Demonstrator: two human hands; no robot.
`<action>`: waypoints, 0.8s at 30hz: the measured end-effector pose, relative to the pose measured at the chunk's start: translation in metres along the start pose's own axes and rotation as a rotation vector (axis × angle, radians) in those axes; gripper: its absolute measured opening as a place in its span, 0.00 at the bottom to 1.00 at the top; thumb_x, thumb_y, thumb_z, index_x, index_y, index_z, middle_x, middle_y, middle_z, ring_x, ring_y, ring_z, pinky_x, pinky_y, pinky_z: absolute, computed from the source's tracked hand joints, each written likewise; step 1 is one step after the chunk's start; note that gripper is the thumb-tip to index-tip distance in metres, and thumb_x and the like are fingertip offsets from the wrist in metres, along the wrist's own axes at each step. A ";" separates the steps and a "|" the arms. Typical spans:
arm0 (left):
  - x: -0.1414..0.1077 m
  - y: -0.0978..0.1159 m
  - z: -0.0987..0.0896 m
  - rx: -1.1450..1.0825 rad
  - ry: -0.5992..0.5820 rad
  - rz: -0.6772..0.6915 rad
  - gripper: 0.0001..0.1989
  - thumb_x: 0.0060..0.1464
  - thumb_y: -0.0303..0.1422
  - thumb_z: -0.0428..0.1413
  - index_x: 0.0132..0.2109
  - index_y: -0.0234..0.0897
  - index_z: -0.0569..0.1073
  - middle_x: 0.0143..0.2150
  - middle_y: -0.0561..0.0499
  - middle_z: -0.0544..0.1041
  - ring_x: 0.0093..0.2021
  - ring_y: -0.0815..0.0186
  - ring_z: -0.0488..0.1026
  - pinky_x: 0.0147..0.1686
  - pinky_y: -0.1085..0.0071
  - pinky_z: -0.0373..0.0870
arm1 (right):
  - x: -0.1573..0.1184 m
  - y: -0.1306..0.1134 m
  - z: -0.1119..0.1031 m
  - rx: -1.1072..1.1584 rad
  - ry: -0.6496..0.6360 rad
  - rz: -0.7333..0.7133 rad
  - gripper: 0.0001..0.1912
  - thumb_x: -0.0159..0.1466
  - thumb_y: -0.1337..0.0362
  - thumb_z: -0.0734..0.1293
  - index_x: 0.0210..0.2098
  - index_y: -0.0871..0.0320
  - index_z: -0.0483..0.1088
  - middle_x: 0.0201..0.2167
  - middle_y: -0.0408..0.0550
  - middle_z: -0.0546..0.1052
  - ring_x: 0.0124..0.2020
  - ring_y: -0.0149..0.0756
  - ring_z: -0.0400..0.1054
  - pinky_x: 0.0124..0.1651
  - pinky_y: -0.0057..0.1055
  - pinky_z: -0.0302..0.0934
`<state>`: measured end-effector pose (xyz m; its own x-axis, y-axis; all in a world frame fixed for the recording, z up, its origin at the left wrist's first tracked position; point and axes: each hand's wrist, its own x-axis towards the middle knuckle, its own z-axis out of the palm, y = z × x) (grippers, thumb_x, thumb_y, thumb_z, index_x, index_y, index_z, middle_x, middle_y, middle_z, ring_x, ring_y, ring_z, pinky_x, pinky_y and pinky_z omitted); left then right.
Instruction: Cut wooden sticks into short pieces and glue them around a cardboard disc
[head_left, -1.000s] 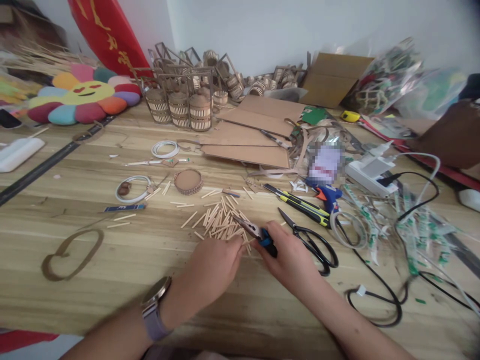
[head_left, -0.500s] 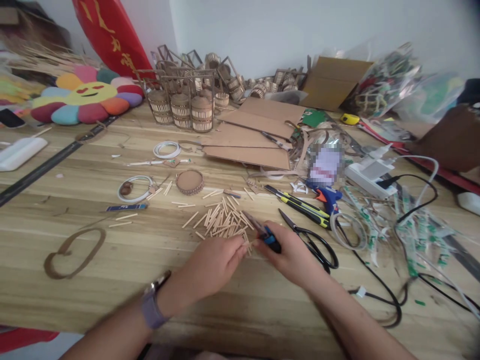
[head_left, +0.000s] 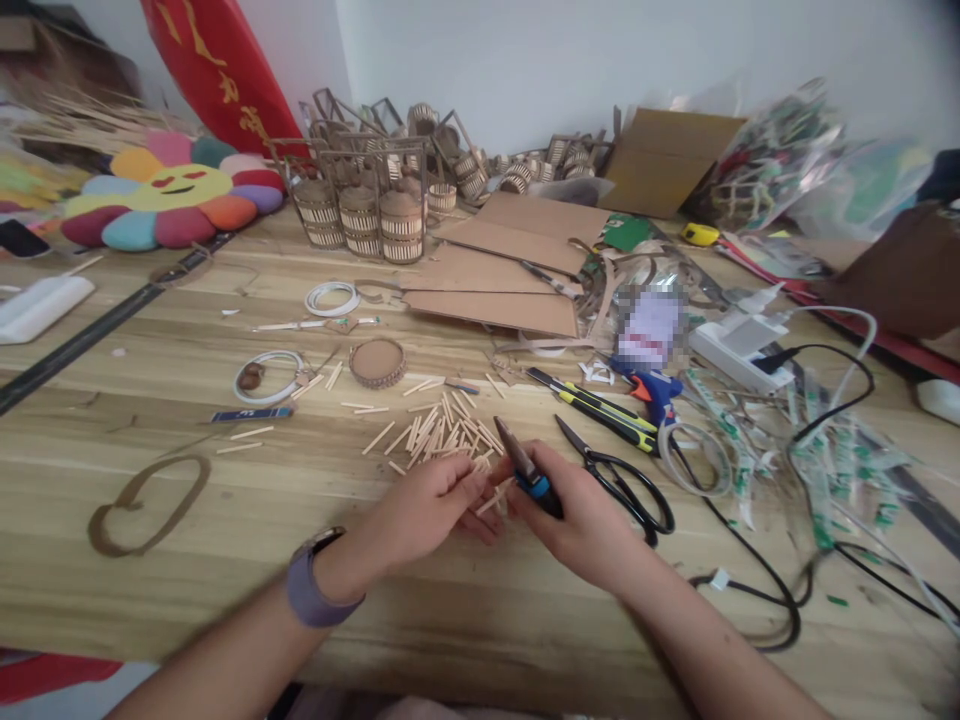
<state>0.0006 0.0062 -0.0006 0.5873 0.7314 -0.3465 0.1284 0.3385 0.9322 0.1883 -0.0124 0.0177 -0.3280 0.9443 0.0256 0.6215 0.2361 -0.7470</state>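
Note:
My right hand (head_left: 577,510) is closed round a tool (head_left: 536,485) with a blue-and-black handle and a pointed metal blade; its exact kind is unclear. The blade points away and left. My left hand (head_left: 431,500), with a watch at the wrist, has thumb and fingers curled about short wooden sticks (head_left: 491,498). These lie between the two hands, close to the right fingertips. Just beyond the left fingers is a loose pile of short wooden sticks (head_left: 442,430). Black-handled scissors (head_left: 622,485) lie right of my right hand, near a yellow-and-black utility knife (head_left: 600,410).
A round brown tray-like piece (head_left: 377,363) lies beyond the pile. White coils (head_left: 270,377) and a brown strip loop (head_left: 150,505) are at left. Small baskets (head_left: 360,220) and cardboard (head_left: 510,260) stand farther back. At right are a tape roll (head_left: 694,460), cables (head_left: 787,610) and a power strip (head_left: 739,355).
The left hand has rolled, showing more of its lower fingers, and the sticks between the hands are more visible. The tool's blade now points more steeply away.

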 end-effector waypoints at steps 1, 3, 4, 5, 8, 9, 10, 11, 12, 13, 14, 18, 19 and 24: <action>0.000 -0.001 0.000 -0.020 -0.019 -0.009 0.25 0.54 0.57 0.52 0.37 0.37 0.67 0.31 0.51 0.77 0.33 0.62 0.77 0.38 0.65 0.74 | 0.000 0.001 0.001 0.003 0.011 -0.004 0.09 0.61 0.67 0.61 0.42 0.57 0.66 0.35 0.48 0.78 0.34 0.37 0.73 0.38 0.32 0.66; 0.001 -0.004 0.001 -0.051 -0.054 -0.017 0.26 0.53 0.57 0.53 0.38 0.36 0.67 0.30 0.51 0.76 0.32 0.63 0.77 0.36 0.65 0.74 | -0.001 0.002 0.002 0.027 0.013 -0.019 0.13 0.61 0.67 0.61 0.47 0.57 0.64 0.40 0.49 0.79 0.38 0.37 0.75 0.41 0.33 0.67; 0.001 -0.005 0.001 -0.065 -0.067 -0.019 0.26 0.52 0.58 0.53 0.37 0.36 0.68 0.30 0.51 0.76 0.32 0.63 0.77 0.36 0.66 0.74 | -0.001 0.002 0.002 0.045 0.002 -0.030 0.16 0.61 0.68 0.61 0.49 0.57 0.63 0.42 0.50 0.80 0.40 0.38 0.75 0.42 0.33 0.67; 0.001 -0.006 0.002 -0.079 -0.075 -0.021 0.26 0.52 0.58 0.54 0.37 0.36 0.68 0.29 0.51 0.76 0.31 0.63 0.77 0.35 0.66 0.74 | -0.001 0.003 0.003 0.064 -0.013 -0.046 0.19 0.61 0.68 0.61 0.52 0.57 0.62 0.43 0.51 0.80 0.42 0.39 0.75 0.44 0.34 0.68; 0.001 -0.008 0.005 -0.118 -0.095 -0.033 0.26 0.50 0.57 0.56 0.35 0.37 0.68 0.28 0.52 0.75 0.30 0.64 0.76 0.33 0.66 0.74 | -0.003 0.004 0.004 0.106 -0.075 -0.090 0.26 0.61 0.71 0.61 0.59 0.57 0.57 0.48 0.53 0.79 0.49 0.41 0.74 0.49 0.38 0.67; 0.001 -0.008 0.006 -0.128 -0.101 -0.038 0.26 0.49 0.57 0.56 0.34 0.37 0.68 0.27 0.52 0.75 0.29 0.64 0.76 0.33 0.66 0.74 | -0.003 0.004 0.005 0.115 -0.093 -0.095 0.27 0.61 0.71 0.61 0.60 0.57 0.56 0.50 0.54 0.78 0.51 0.41 0.73 0.51 0.38 0.67; 0.001 -0.009 0.006 -0.136 -0.110 -0.041 0.26 0.49 0.58 0.57 0.34 0.37 0.68 0.26 0.52 0.74 0.29 0.64 0.75 0.33 0.66 0.74 | -0.004 0.004 0.005 0.121 -0.106 -0.097 0.28 0.61 0.71 0.61 0.60 0.56 0.56 0.51 0.54 0.77 0.52 0.41 0.73 0.52 0.39 0.67; 0.001 -0.009 0.005 -0.145 -0.118 -0.043 0.27 0.48 0.58 0.57 0.33 0.36 0.68 0.26 0.53 0.74 0.28 0.65 0.75 0.33 0.66 0.74 | -0.004 0.005 0.006 0.123 -0.116 -0.098 0.27 0.61 0.71 0.61 0.60 0.56 0.56 0.52 0.54 0.77 0.53 0.41 0.72 0.53 0.39 0.66; 0.001 -0.010 0.005 -0.154 -0.133 -0.047 0.27 0.47 0.59 0.57 0.33 0.36 0.69 0.25 0.52 0.74 0.27 0.65 0.75 0.33 0.66 0.74 | -0.005 0.005 0.006 0.123 -0.121 -0.099 0.27 0.61 0.71 0.61 0.60 0.56 0.56 0.53 0.54 0.77 0.54 0.41 0.72 0.54 0.39 0.66; 0.001 -0.010 0.004 -0.160 -0.151 -0.055 0.28 0.46 0.60 0.58 0.33 0.36 0.69 0.26 0.52 0.75 0.27 0.65 0.75 0.32 0.67 0.74 | -0.005 0.006 0.005 0.121 -0.122 -0.103 0.27 0.61 0.72 0.61 0.60 0.56 0.56 0.54 0.54 0.76 0.54 0.41 0.71 0.54 0.40 0.66; 0.001 -0.011 0.004 -0.167 -0.173 -0.067 0.29 0.45 0.60 0.58 0.34 0.35 0.69 0.26 0.51 0.75 0.27 0.65 0.75 0.32 0.67 0.73 | -0.005 0.006 0.005 0.116 -0.123 -0.110 0.27 0.61 0.72 0.61 0.60 0.56 0.57 0.54 0.54 0.76 0.55 0.41 0.71 0.55 0.40 0.66; 0.000 -0.008 0.002 -0.205 -0.224 -0.090 0.31 0.42 0.60 0.60 0.34 0.33 0.70 0.27 0.49 0.76 0.27 0.64 0.75 0.31 0.67 0.73 | -0.004 0.007 0.004 0.070 -0.063 -0.177 0.27 0.61 0.73 0.61 0.58 0.54 0.59 0.55 0.54 0.74 0.56 0.41 0.69 0.57 0.41 0.64; 0.000 -0.007 0.002 -0.220 -0.201 -0.080 0.30 0.42 0.59 0.61 0.33 0.33 0.70 0.27 0.49 0.76 0.28 0.64 0.76 0.32 0.67 0.72 | -0.004 0.007 0.004 0.052 -0.012 -0.200 0.26 0.61 0.72 0.62 0.58 0.54 0.59 0.56 0.55 0.73 0.57 0.42 0.68 0.58 0.42 0.63; 0.000 0.000 0.004 -0.316 -0.006 -0.024 0.22 0.48 0.51 0.62 0.34 0.34 0.71 0.30 0.52 0.75 0.32 0.66 0.74 0.38 0.68 0.71 | -0.004 0.005 0.015 -0.045 0.278 -0.186 0.26 0.62 0.63 0.68 0.58 0.52 0.59 0.59 0.59 0.64 0.60 0.49 0.62 0.58 0.48 0.64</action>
<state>0.0033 0.0039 0.0001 0.5916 0.7182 -0.3664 -0.1118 0.5231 0.8449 0.1822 -0.0185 0.0037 -0.2366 0.9088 0.3437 0.6019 0.4148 -0.6824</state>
